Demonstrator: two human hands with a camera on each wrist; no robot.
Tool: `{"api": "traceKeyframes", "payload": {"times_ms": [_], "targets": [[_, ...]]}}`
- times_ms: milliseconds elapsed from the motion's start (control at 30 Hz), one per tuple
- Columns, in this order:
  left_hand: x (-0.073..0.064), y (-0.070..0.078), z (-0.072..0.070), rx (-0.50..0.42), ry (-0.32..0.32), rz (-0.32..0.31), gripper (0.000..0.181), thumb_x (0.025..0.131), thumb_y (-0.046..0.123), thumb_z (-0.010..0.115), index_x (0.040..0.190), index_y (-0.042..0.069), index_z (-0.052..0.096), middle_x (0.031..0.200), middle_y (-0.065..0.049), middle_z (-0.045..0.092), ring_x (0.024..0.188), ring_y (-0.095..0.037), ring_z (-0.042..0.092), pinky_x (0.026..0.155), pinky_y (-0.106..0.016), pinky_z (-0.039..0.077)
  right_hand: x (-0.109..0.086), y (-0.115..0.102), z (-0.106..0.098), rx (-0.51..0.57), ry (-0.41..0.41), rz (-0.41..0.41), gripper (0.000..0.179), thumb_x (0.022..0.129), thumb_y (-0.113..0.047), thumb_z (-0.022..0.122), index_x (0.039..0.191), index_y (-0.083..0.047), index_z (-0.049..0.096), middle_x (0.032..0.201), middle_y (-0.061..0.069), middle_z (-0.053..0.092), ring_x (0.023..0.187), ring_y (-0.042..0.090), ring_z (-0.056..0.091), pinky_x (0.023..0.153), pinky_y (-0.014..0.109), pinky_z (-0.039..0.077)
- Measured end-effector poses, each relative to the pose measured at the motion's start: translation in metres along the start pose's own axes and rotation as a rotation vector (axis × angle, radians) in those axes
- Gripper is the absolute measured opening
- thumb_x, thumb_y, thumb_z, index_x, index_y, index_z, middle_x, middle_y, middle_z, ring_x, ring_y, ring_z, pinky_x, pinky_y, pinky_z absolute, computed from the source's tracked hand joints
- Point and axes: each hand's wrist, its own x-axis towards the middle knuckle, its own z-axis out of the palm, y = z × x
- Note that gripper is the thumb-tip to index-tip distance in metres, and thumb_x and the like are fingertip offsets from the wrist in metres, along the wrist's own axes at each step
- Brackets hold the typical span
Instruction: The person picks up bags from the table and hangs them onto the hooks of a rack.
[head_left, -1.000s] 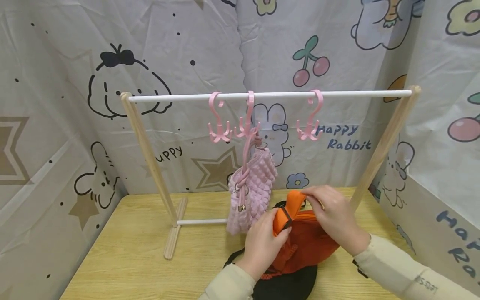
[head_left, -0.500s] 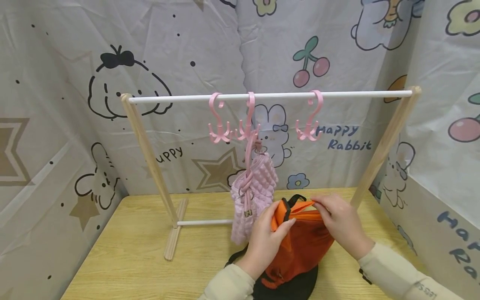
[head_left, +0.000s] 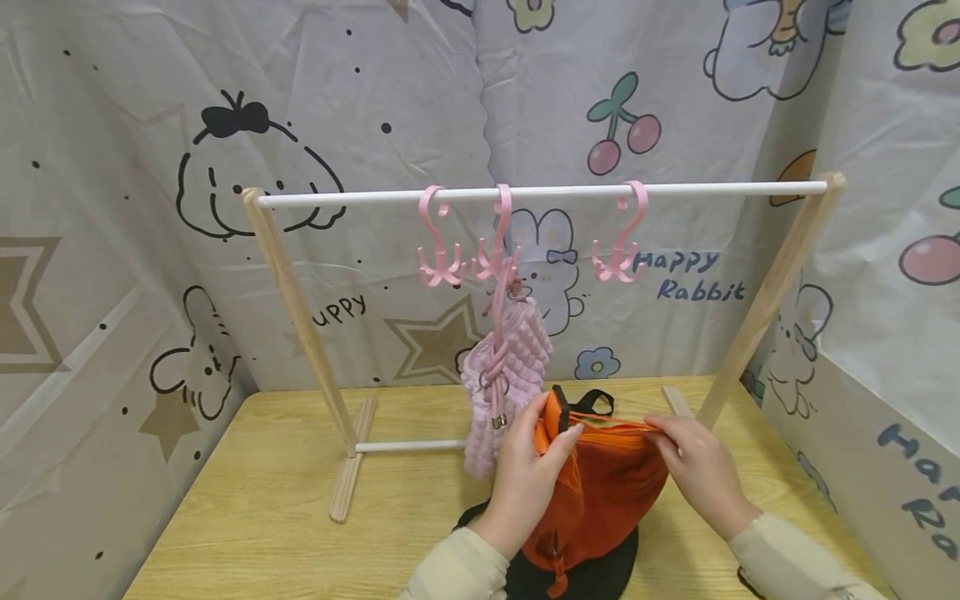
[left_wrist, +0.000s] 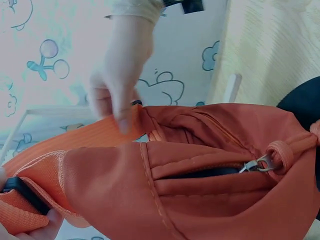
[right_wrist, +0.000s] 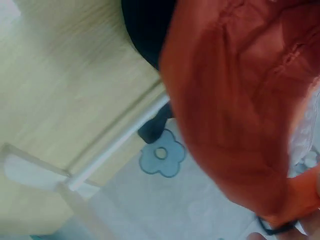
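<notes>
The orange bag (head_left: pixel 611 500) is held up by both hands in front of the rack, right of the pink bag (head_left: pixel 528 333) and over a black item (head_left: pixel 600 575) on the table (head_left: pixel 247 492) — whether its base rests on that item, I cannot tell. The left hand (head_left: pixel 525 479) has its fingers and thumb curled round the orange strap (head_left: pixel 550 412) at its black buckle (head_left: pixel 562 407); the right hand (head_left: pixel 697 471) is closed to a pinch on the strap near the bag's right top corner. The work looks part done: the pink bag already hangs by its cord from the middle hook (head_left: pixel 495 260), while the orange bag is on no hook and its strap, I judge, is being sorted or adjusted. Placing it seems to be what is left. Counted out — two bags, one hung and one in hand; three pink hooks on one white rail (head_left: pixel 360 197), only the middle one loaded; two wooden uprights (head_left: pixel 300 317); one black item, too hidden to name.
</notes>
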Motion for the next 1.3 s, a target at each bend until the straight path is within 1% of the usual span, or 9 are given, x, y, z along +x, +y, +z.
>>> {"api": "traceKeyframes", "payload": {"times_ms": [67, 200, 300, 400, 600, 700, 800, 1000, 1300], "targets": [[0.0, 0.001, -0.002, -0.008, 0.015, 0.006, 0.045, 0.091, 0.014, 0.069, 0.129, -0.005, 0.054, 0.116, -0.016, 0.06, 0.102, -0.026, 0.06, 0.086, -0.032, 0.054, -0.005, 0.004, 0.001, 0.038, 0.004, 0.035, 0.032, 0.069, 0.009, 0.079, 0.099, 0.0, 0.073, 0.096, 0.013, 0.071, 0.089, 0.026, 0.066, 0.084, 0.024, 0.05], [0.002, 0.003, -0.005, -0.012, 0.029, -0.011, 0.048, 0.092, 0.017, 0.068, 0.131, -0.006, 0.052, 0.119, -0.017, 0.059, 0.105, -0.027, 0.06, 0.088, -0.032, 0.053, -0.014, 0.013, 0.002, 0.223, 0.009, 0.092, 0.039, 0.072, 0.018, 0.073, 0.107, 0.001, 0.071, 0.107, 0.015, 0.07, 0.107, 0.002, 0.059, 0.091, 0.003, 0.035], [0.002, 0.004, -0.008, -0.047, 0.032, -0.047, 0.048, 0.094, 0.017, 0.066, 0.133, -0.005, 0.05, 0.121, -0.016, 0.058, 0.106, -0.025, 0.06, 0.088, -0.03, 0.053, -0.019, 0.021, 0.003, 0.376, 0.032, 0.088, 0.045, 0.072, 0.025, 0.067, 0.11, 0.001, 0.07, 0.114, 0.009, 0.069, 0.113, -0.009, 0.052, 0.089, 0.005, 0.04], [0.003, 0.004, -0.009, -0.098, 0.027, -0.079, 0.047, 0.094, 0.016, 0.065, 0.133, -0.005, 0.049, 0.121, -0.016, 0.057, 0.104, -0.023, 0.06, 0.087, -0.028, 0.053, -0.02, 0.027, 0.001, 0.432, 0.074, 0.071, 0.047, 0.071, 0.03, 0.065, 0.109, 0.002, 0.071, 0.117, -0.001, 0.068, 0.113, -0.006, 0.055, 0.085, 0.006, 0.044], [-0.001, 0.003, -0.01, -0.11, 0.021, -0.092, 0.048, 0.092, 0.015, 0.068, 0.132, -0.005, 0.05, 0.119, -0.015, 0.057, 0.101, -0.023, 0.061, 0.084, -0.026, 0.053, -0.008, 0.033, -0.005, 0.36, 0.159, 0.071, 0.034, 0.076, 0.024, 0.066, 0.103, 0.004, 0.072, 0.11, -0.004, 0.069, 0.103, -0.008, 0.059, 0.081, 0.004, 0.044], [-0.003, 0.002, -0.01, -0.068, 0.016, -0.053, 0.048, 0.091, 0.015, 0.07, 0.131, -0.006, 0.052, 0.119, -0.016, 0.058, 0.104, -0.025, 0.06, 0.086, -0.029, 0.053, 0.004, 0.033, -0.011, 0.301, 0.192, 0.06, 0.028, 0.079, 0.02, 0.067, 0.101, 0.005, 0.072, 0.103, 0.002, 0.071, 0.093, -0.012, 0.058, 0.077, 0.003, 0.043], [-0.005, 0.001, -0.01, -0.01, 0.001, -0.003, 0.049, 0.09, 0.016, 0.071, 0.131, -0.004, 0.054, 0.117, -0.015, 0.059, 0.103, -0.026, 0.061, 0.087, -0.032, 0.054, 0.015, 0.033, -0.018, 0.263, 0.195, 0.075, 0.025, 0.079, 0.019, 0.066, 0.101, 0.007, 0.071, 0.1, 0.0, 0.07, 0.088, -0.016, 0.055, 0.072, 0.002, 0.041], [-0.007, 0.001, -0.012, 0.068, -0.015, 0.056, 0.046, 0.089, 0.018, 0.073, 0.128, -0.001, 0.056, 0.112, -0.012, 0.061, 0.098, -0.024, 0.062, 0.084, -0.031, 0.055, 0.037, 0.029, -0.032, 0.187, 0.151, 0.157, 0.026, 0.082, 0.016, 0.066, 0.105, 0.005, 0.071, 0.093, 0.018, 0.071, 0.079, -0.02, 0.047, 0.063, 0.004, 0.037], [-0.001, 0.01, -0.011, 0.119, -0.014, 0.142, 0.043, 0.089, 0.018, 0.072, 0.125, -0.001, 0.058, 0.11, -0.013, 0.063, 0.092, -0.024, 0.062, 0.079, -0.03, 0.055, 0.059, 0.029, -0.041, 0.199, 0.162, 0.197, 0.018, 0.086, 0.013, 0.063, 0.102, 0.008, 0.07, 0.086, 0.024, 0.069, 0.071, -0.022, 0.047, 0.06, 0.002, 0.039]]}}
